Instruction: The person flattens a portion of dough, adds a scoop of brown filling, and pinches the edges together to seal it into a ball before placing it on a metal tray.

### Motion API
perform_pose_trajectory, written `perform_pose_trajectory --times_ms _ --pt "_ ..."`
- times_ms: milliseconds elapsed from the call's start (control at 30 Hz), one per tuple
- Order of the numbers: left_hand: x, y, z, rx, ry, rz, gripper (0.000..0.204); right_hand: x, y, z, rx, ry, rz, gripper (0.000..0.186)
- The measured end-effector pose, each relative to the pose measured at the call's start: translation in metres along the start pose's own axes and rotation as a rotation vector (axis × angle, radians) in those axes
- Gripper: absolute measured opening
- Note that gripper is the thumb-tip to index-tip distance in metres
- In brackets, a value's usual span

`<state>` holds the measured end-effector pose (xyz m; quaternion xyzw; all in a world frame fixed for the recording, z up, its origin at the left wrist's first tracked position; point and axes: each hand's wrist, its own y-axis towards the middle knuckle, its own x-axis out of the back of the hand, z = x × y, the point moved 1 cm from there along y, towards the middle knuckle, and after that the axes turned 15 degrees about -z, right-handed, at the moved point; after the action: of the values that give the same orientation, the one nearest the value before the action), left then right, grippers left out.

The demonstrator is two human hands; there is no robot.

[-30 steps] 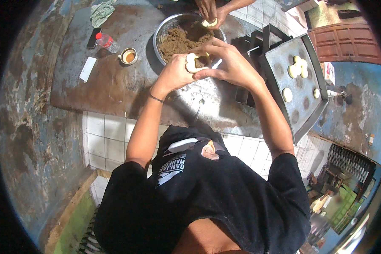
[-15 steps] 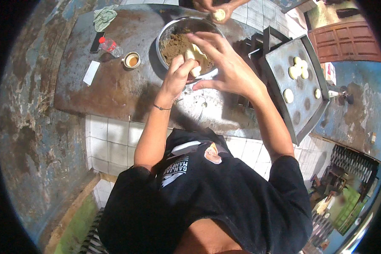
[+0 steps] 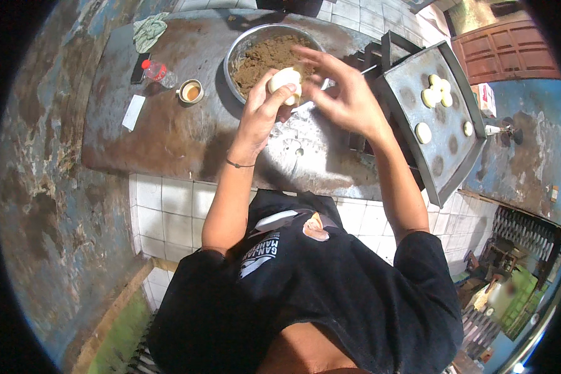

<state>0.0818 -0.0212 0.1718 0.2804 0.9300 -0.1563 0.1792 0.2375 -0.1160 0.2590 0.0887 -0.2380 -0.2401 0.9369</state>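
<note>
Near the upper middle of the frame, we see our left hand (image 3: 258,112) closed around a pale piece of dough (image 3: 283,86), thumb pressed on its near side. Our right hand (image 3: 348,100), just right of it, is blurred, with its fingers spread wide and nothing in its grasp; we cannot tell whether a fingertip brushes the dough. Behind both we have a metal bowl (image 3: 243,45) of brown crumbly filling (image 3: 269,57). At upper right, pale rounds (image 3: 429,97) sit on a dark-rimmed tray (image 3: 417,71); at upper left stands a cup (image 3: 191,92).
</note>
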Motion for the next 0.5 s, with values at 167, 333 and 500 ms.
perform_pose_trajectory --times_ms 167,333,500 --pt "-0.011 -0.003 -0.005 0.247 -0.059 0.087 0.028 0.006 -0.009 -0.008 0.352 -0.224 -0.065 0.054" --pt "-0.064 -0.027 -0.039 -0.127 -0.069 -0.056 0.036 0.026 -0.027 -0.02 -0.288 0.321 -0.271 0.027" --pt "-0.113 -0.019 -0.036 -0.532 0.093 -0.062 0.024 0.03 -0.066 -0.023 -0.644 1.13 -0.201 0.035"
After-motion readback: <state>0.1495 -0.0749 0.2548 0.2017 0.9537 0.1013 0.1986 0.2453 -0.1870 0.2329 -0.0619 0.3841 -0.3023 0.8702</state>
